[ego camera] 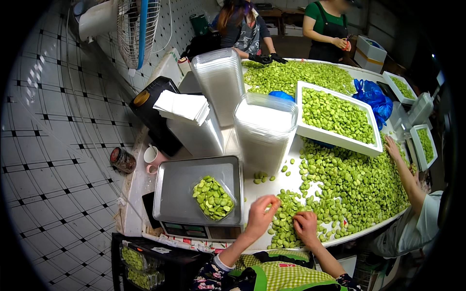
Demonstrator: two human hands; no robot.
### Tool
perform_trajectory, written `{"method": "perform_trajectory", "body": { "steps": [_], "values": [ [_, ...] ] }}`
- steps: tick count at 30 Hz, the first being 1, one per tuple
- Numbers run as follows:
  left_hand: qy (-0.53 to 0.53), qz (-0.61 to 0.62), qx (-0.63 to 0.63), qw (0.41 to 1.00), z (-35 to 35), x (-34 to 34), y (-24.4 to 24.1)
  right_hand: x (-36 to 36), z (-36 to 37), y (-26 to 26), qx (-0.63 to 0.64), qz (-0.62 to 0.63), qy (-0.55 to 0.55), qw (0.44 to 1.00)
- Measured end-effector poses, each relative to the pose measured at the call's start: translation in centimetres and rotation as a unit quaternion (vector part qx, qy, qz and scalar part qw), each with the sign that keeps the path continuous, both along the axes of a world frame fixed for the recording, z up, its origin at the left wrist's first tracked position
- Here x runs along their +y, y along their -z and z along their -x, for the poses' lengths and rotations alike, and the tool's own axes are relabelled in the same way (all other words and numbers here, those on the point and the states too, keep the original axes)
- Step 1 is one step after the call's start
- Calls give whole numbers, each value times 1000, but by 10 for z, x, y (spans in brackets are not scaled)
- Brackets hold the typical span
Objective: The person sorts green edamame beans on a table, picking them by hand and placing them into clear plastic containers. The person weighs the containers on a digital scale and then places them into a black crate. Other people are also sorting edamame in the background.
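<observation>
Shelled green broad beans (351, 182) lie heaped across the white table in front of me. My left hand (260, 214) is at the near-left edge of the pile, its fingers curled by the beans; whether a bean is in them cannot be seen. Close by on the right, my right hand (305, 223) rests over the beans with its fingertips bent under and partly hidden. To the left of both hands stands a digital scale (173, 189) with a metal pan. On that pan sits a clear plastic tray filled with beans (213, 198).
Tall stacks of clear plastic trays (265, 134) rise behind the scale. A white foam box of beans (336, 114) stands on the pile. A pink mug (154, 156) and a lidded jar (123, 160) are at left. A co-worker's arm (407, 174) reaches in from the right; others stand opposite.
</observation>
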State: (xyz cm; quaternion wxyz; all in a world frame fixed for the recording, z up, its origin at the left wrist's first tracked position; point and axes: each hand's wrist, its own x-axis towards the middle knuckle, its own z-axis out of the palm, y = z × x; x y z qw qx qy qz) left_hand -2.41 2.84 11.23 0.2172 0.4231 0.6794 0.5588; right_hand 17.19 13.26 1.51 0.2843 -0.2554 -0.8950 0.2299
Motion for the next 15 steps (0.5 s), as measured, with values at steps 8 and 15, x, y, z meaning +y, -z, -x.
{"method": "perform_trajectory", "body": {
  "steps": [8, 15],
  "values": [
    [-96, -14, 20, 995, 67, 9, -70, 17, 5, -2, 21, -2, 11, 1000],
    [-46, 15, -6, 999, 26, -23, -40, 87, 54, -7, 57, 238, 73, 967]
  ]
}}
